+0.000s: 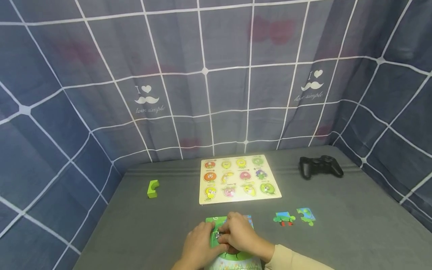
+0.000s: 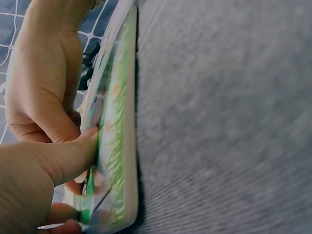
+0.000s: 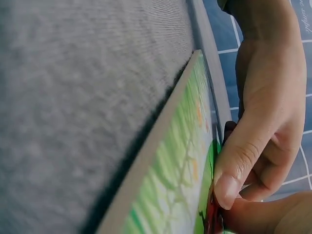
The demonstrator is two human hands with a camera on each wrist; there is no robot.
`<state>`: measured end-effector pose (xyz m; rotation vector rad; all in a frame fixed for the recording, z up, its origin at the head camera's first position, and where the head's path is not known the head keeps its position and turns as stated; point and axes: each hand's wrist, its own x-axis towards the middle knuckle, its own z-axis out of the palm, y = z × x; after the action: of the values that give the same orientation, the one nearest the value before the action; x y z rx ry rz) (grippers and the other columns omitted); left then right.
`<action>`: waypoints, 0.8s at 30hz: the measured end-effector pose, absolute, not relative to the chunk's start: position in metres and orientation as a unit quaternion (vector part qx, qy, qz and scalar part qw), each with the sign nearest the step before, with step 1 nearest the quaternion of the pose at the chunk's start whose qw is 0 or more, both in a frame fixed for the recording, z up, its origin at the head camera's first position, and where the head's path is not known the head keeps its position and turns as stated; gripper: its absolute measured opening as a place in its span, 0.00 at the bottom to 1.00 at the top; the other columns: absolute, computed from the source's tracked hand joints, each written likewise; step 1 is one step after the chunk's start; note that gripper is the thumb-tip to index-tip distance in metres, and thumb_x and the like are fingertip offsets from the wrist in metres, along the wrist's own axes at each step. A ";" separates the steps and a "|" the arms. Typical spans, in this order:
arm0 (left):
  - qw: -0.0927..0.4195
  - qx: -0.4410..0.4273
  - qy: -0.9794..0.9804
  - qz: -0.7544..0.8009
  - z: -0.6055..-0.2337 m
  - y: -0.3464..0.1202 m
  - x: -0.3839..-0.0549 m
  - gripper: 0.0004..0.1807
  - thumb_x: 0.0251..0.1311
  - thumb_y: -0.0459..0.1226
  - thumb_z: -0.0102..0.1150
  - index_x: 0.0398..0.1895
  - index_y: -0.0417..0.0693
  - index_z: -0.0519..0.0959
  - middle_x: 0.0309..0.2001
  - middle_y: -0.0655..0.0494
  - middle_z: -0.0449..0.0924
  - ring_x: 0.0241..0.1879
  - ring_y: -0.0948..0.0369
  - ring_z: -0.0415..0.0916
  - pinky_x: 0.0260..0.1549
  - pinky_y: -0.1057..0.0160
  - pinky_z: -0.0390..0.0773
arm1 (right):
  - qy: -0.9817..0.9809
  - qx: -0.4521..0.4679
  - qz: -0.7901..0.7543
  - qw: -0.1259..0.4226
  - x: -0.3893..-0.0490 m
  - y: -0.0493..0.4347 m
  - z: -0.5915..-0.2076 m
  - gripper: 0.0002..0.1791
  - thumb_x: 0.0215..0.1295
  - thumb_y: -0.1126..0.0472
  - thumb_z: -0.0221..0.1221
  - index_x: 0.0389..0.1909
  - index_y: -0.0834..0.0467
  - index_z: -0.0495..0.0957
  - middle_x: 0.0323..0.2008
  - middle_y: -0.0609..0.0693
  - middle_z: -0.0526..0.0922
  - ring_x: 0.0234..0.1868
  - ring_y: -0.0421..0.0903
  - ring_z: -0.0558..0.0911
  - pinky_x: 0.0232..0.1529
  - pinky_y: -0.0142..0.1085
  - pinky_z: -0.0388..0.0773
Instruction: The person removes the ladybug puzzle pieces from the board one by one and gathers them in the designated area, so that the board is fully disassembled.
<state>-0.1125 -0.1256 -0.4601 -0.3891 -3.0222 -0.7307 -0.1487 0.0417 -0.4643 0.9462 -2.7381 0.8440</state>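
Note:
A jigsaw board (image 1: 241,263) with a green picture and flowers along its near edge lies flat on the grey surface. Both hands are over it. At its left side my left hand (image 1: 200,243) holds the board, thumb on the picture and fingers by the edge, as the left wrist view shows (image 2: 48,165). My right hand (image 1: 239,233) bends its fingers and thumb over the middle of the picture, pinching what looks like a jigsaw piece, mostly hidden. In the right wrist view, its thumb (image 3: 234,180) meets a dark red part of the picture.
Two loose jigsaw pieces (image 1: 284,218) (image 1: 306,216) lie right of the board. Behind it is a wooden fruit puzzle (image 1: 236,185). A black game controller (image 1: 320,166) sits at the back right, a green arched block (image 1: 153,188) at the left. Checked cloth (image 1: 226,90) hangs around.

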 end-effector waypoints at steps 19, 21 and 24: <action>-0.001 -0.098 -0.966 -0.239 -0.458 -0.128 -0.118 0.42 0.42 0.65 0.70 0.53 0.44 0.76 0.39 0.58 0.78 0.35 0.63 0.72 0.36 0.55 0.74 | -0.930 0.261 0.245 0.079 -0.145 0.033 -0.462 0.14 0.45 0.48 0.74 0.32 0.51 0.89 0.26 0.38 0.76 0.29 0.32 0.62 0.33 0.26 0.57; -0.003 -0.095 -0.965 -0.245 -0.459 -0.129 -0.118 0.43 0.42 0.65 0.70 0.53 0.43 0.76 0.41 0.56 0.78 0.37 0.61 0.73 0.38 0.53 0.75 | -0.927 0.262 0.257 0.074 -0.145 0.031 -0.462 0.14 0.44 0.51 0.74 0.32 0.53 0.89 0.25 0.39 0.77 0.29 0.31 0.63 0.33 0.26 0.58; -0.001 -0.094 -0.963 -0.252 -0.460 -0.131 -0.118 0.43 0.42 0.65 0.70 0.52 0.42 0.77 0.41 0.55 0.79 0.38 0.60 0.75 0.38 0.52 0.76 | -0.924 0.266 0.266 0.071 -0.144 0.029 -0.461 0.13 0.44 0.53 0.75 0.32 0.54 0.89 0.25 0.40 0.78 0.28 0.31 0.63 0.33 0.25 0.59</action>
<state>-0.1177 -0.1307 -0.4596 -0.2957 -3.0288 -0.7920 -0.1440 0.0288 -0.4605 0.7986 -2.7789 0.7993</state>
